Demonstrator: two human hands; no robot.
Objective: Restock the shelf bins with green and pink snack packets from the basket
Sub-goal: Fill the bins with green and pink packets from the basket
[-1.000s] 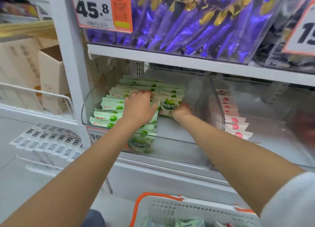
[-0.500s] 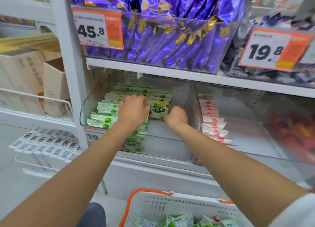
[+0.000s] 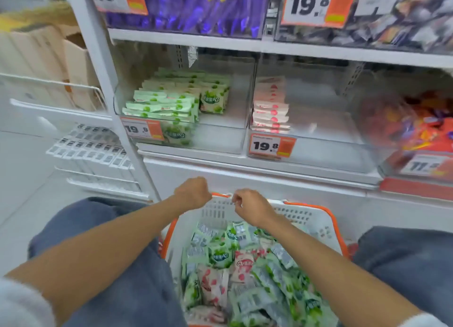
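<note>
Fingers (image 3: 235, 200) curl inward on both hands above the far rim of a white, orange-edged basket (image 3: 316, 220); the blur makes it impossible to tell whether they grip anything. The left hand (image 3: 193, 194) is at the rim, with the right hand (image 3: 253, 207) just beside it over the basket's inner wall. Loose green packets (image 3: 220, 255) and pink packets (image 3: 241, 265) fill the basket, which sits between the person's knees in blue trousers (image 3: 122, 265). On the white shelf (image 3: 245, 45) ahead, a clear left bin (image 3: 220, 140) holds rows of green stock (image 3: 166, 103) in its left half. The neighbouring right bin (image 3: 326, 130) holds one row of pink stock (image 3: 269, 106) along its left wall. Orange price tags (image 3: 272, 146) reading 19.8 front both bins. Purple packets (image 3: 201, 7) crowd the tier above. Cardboard boxes (image 3: 49, 64) stand to the left, above a pale floor (image 3: 22, 179).
</note>
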